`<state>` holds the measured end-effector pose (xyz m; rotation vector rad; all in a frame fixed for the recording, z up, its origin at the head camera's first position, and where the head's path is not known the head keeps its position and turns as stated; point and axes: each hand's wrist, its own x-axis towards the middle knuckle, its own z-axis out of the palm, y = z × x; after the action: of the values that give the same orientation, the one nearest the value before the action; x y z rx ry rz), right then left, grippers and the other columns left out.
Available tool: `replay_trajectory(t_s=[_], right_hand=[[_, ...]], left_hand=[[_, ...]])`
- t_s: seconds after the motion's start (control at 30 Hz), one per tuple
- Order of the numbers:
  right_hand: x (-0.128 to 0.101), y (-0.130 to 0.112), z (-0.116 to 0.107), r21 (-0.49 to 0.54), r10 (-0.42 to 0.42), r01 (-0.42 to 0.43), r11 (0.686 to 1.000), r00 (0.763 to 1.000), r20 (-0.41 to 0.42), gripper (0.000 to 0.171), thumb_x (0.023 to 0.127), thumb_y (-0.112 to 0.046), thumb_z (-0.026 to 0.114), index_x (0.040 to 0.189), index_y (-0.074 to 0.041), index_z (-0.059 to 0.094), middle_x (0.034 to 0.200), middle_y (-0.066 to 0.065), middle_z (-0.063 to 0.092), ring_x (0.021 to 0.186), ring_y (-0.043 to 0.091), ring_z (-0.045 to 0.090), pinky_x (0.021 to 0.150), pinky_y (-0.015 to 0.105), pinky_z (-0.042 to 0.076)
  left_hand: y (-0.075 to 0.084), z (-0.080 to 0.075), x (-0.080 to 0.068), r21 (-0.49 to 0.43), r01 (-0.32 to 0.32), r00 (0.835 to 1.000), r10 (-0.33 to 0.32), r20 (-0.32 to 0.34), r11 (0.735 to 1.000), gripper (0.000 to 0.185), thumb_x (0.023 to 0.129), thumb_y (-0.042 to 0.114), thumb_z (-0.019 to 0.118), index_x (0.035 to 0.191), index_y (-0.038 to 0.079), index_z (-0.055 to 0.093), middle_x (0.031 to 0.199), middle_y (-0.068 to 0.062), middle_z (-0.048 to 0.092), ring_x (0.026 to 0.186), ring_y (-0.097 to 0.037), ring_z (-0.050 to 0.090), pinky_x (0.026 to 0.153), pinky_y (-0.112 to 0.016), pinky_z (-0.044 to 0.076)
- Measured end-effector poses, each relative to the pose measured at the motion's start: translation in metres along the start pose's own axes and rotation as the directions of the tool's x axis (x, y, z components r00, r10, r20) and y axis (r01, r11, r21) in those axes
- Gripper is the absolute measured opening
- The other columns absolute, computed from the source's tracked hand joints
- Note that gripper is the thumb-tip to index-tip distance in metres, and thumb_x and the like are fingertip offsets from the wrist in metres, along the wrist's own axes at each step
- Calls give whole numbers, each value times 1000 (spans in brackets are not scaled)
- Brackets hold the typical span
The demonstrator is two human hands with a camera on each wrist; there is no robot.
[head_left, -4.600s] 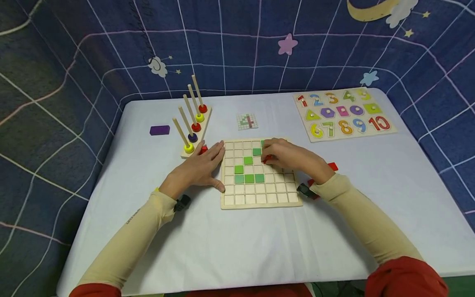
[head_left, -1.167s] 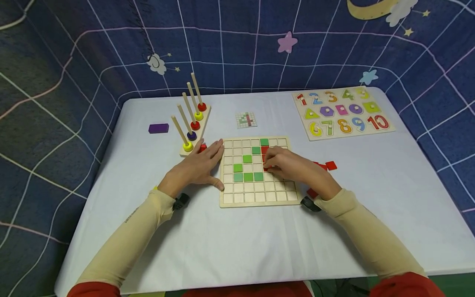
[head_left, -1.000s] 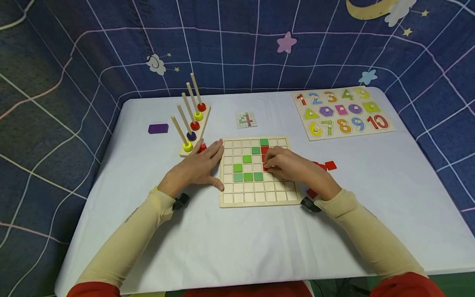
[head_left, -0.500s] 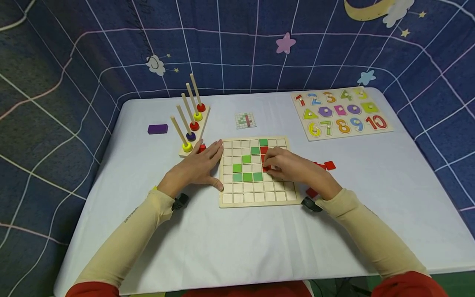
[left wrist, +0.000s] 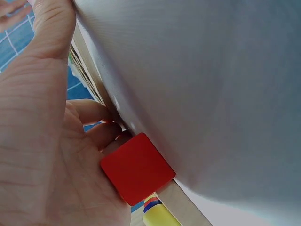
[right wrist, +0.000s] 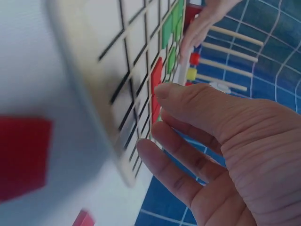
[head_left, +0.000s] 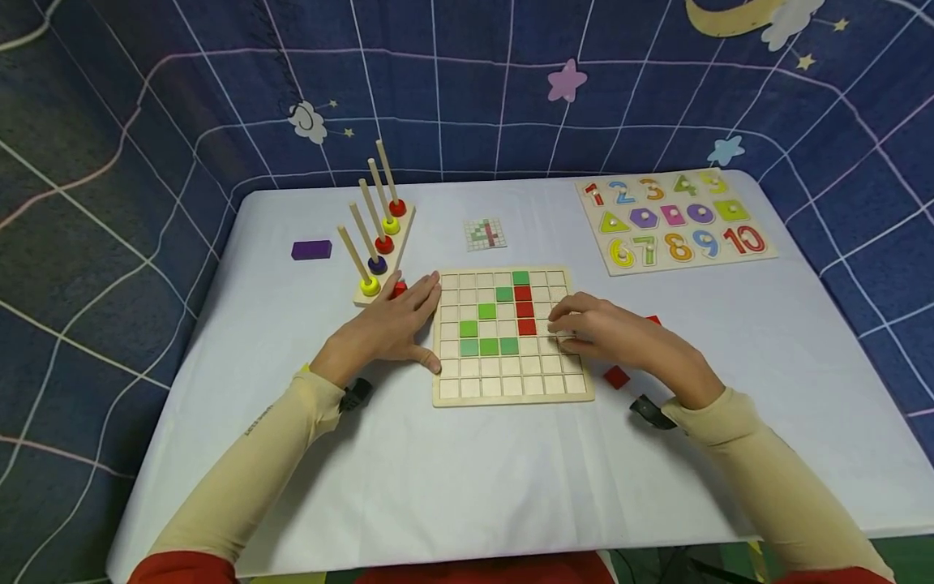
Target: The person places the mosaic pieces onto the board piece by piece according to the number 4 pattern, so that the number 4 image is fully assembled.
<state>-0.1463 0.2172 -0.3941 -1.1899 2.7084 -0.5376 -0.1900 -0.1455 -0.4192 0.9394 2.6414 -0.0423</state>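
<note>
A wooden grid board (head_left: 511, 395) lies mid-table. It holds several green tiles (head_left: 488, 346) and three red tiles (head_left: 524, 310) stacked in one column. My left hand (head_left: 409, 324) lies flat on the table, its fingers pressed against the board's left edge. In the left wrist view a loose red tile (left wrist: 136, 168) sits right beside that palm (left wrist: 51, 150). My right hand (head_left: 584, 328) hovers over the board's right side, just right of the red column, its fingers relaxed and empty (right wrist: 188, 136). Two loose red tiles (head_left: 616, 376) (head_left: 653, 320) lie right of the board.
A peg stand (head_left: 379, 243) with coloured rings stands at the back left, beside a purple block (head_left: 311, 250). Behind the board lies a small pattern card (head_left: 485, 234), and a number puzzle (head_left: 674, 223) sits at the back right. Blue cloth walls surround the white table (head_left: 474, 478).
My right hand has let go of the lowest red tile, now set in the board, and drawn back to the right. The left hand has not moved.
</note>
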Motion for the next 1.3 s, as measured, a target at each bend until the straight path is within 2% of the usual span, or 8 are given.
replay_trajectory(t_s=[0.17,0.43,0.53,0.67,0.77,1.03,1.3], right_hand=[[-25,0,-4,7,92,-93,996,994,53,21,92,-5,83,113,-8,80,120,7,72,116,27,67,98,45,62],[-62,4,-13,24,199,-208,978,960,198,30,86,-10,88,113,-21,77,119,0,64,106,17,57,88,37,59],[-68,5,-9,26,178,-187,982,964,198,29,85,-6,85,109,-21,77,114,-2,63,104,15,56,87,33,59],[-70,9,0,23,98,-102,995,986,133,27,84,1,81,103,-17,75,101,-5,60,94,9,56,80,25,56],[-69,10,3,29,71,-75,997,991,112,26,83,3,81,101,-15,74,96,-6,58,88,7,55,76,21,53],[-67,9,0,44,117,-126,991,980,161,22,86,-5,81,104,-16,75,94,-8,59,86,7,56,77,22,54],[-55,5,-2,41,90,-96,995,989,118,18,88,-10,80,103,-18,74,90,-6,55,85,7,52,74,20,46]], left_hand=[[0,0,1,5,-14,1000,14,-14,1000,136,79,79,74,170,-2,13,182,-19,5,170,-33,14,136,-65,-1],[0,-2,0,17,-11,1000,11,-15,1000,136,79,80,74,170,-2,14,182,-19,5,170,-33,14,136,-65,-1],[-1,-3,-1,15,-7,1000,7,-10,1000,136,79,80,74,170,-2,14,182,-19,4,170,-33,13,136,-65,-2],[-2,-2,-1,16,-6,1000,6,-12,1000,136,79,80,73,170,-2,13,182,-19,4,170,-33,14,136,-65,-1],[-1,-2,-1,13,-5,1000,6,-12,1000,136,79,80,73,170,-2,13,182,-19,4,170,-33,14,136,-66,-1],[0,-1,0,4,-2,1000,2,12,1000,136,80,80,72,171,0,12,182,-18,2,170,-33,12,136,-65,-3],[0,0,1,13,-10,1000,10,0,1000,136,80,79,73,170,-2,13,181,-19,4,170,-34,13,135,-66,-2]])
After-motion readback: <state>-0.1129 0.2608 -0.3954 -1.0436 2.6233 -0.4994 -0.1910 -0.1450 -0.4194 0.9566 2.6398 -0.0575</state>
